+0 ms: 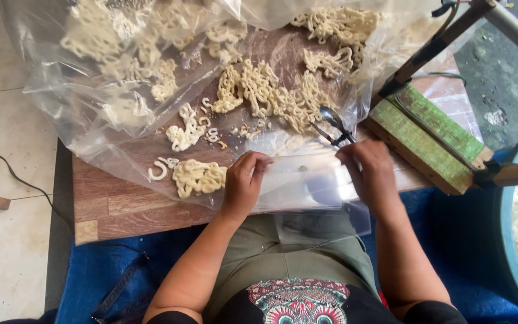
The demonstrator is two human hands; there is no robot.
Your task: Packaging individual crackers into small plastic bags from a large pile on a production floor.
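Both hands grip one small clear plastic bag (298,183) at the wooden table's (121,204) near edge: left hand (244,180) pinching its left side, right hand (368,170) its right, apparently also holding a metal spoon (333,120); noodle crackers (271,90) lie beyond.

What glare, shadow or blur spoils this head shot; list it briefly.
Head view: daylight glares white off the large plastic sheet, veiling the pale crackers under it at upper left; the small clear bag, pinched by the left hand and right hand, shows faint sheen; soft shadows sit under the hands on the wooden table; focus is fairly sharp, edges slightly bowed.
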